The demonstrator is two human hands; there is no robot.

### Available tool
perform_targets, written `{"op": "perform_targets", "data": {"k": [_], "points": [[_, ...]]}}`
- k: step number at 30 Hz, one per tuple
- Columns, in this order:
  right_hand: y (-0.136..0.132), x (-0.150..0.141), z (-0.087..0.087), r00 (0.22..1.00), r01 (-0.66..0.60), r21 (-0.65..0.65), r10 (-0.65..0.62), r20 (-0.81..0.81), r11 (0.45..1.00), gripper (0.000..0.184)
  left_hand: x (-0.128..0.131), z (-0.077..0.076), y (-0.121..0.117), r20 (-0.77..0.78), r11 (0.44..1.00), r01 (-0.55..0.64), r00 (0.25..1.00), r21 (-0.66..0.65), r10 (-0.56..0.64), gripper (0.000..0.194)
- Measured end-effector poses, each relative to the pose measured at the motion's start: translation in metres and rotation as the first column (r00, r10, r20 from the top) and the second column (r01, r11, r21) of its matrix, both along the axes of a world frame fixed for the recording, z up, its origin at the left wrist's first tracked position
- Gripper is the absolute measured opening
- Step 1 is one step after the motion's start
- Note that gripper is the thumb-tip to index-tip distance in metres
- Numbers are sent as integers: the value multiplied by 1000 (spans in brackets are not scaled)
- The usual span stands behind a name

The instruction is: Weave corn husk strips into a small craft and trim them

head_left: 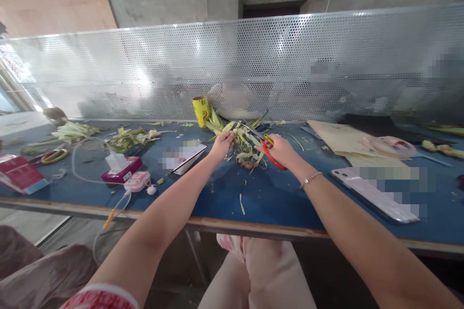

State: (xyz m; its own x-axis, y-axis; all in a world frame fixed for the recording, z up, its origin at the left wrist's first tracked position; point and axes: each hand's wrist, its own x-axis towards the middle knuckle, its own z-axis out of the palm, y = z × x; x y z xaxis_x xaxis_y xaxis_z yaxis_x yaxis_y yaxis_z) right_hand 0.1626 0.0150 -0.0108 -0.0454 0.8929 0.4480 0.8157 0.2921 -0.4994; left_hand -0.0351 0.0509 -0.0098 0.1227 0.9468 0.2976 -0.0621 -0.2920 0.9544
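Near the middle of the blue table, my left hand [222, 146] is closed, its fingertips pinching a pale green leafy stalk [235, 131]. My right hand [282, 151] grips a pair of scissors [268, 155] by the red-orange handles. The blades point up and to the left, close to the stalk by my left hand; whether they touch it, I cannot tell. Beneath and between both hands lies a heap of green and yellowish leaf scraps [249, 157]. Just behind stands a yellow can [200, 112], tilted slightly, with long leaves beside it.
Left are leaf piles [132, 139], a purple tissue box [121, 169], a pink device [137, 181] with a cable, and a red box [21, 174]. A phone [188, 158] lies by my left forearm, another [375, 195] at right near brown paper [340, 137]. A perforated metal screen [203, 67] closes the back.
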Motion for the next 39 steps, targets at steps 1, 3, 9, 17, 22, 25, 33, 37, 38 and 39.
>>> {"op": "perform_targets", "data": {"k": [1, 3, 9, 17, 22, 25, 33, 37, 38, 39], "points": [[0, 1, 1, 1000, 0, 4, 1, -9, 1000, 32, 0, 0, -1, 2, 1000, 21, 1000, -5, -21, 28], [1, 4, 1, 1000, -13, -3, 13, -20, 1000, 32, 0, 1, -2, 14, 998, 58, 998, -15, -58, 31], [3, 12, 0, 995, -92, -67, 94, 39, 994, 39, -1, -3, 1, -2, 992, 126, 992, 0, -126, 35], [7, 14, 0, 987, -129, -81, 136, 88, 988, 52, 1, -7, 2, -76, 974, 225, 972, 0, -224, 31], [7, 14, 0, 986, -137, -82, 144, 88, 987, 56, 2, -5, 0, -82, 974, 227, 970, -17, -227, 25], [6, 14, 2, 986, -140, -86, 147, 75, 986, 56, 1, -5, -1, -89, 975, 222, 971, -24, -224, 22], [9, 17, 1, 983, -133, -82, 142, 119, 988, 55, 1, -5, -2, -51, 972, 232, 971, -37, -233, 23], [8, 18, 3, 981, -124, -101, 137, 136, 987, 51, 1, -5, -1, -60, 975, 219, 974, -38, -221, 25], [8, 18, 4, 981, -117, -110, 132, 139, 987, 49, 1, -5, -1, -64, 976, 216, 974, -39, -218, 25], [7, 19, 5, 982, -111, -118, 127, 139, 987, 47, 1, -5, -1, -67, 976, 214, 974, -39, -216, 25]]}}
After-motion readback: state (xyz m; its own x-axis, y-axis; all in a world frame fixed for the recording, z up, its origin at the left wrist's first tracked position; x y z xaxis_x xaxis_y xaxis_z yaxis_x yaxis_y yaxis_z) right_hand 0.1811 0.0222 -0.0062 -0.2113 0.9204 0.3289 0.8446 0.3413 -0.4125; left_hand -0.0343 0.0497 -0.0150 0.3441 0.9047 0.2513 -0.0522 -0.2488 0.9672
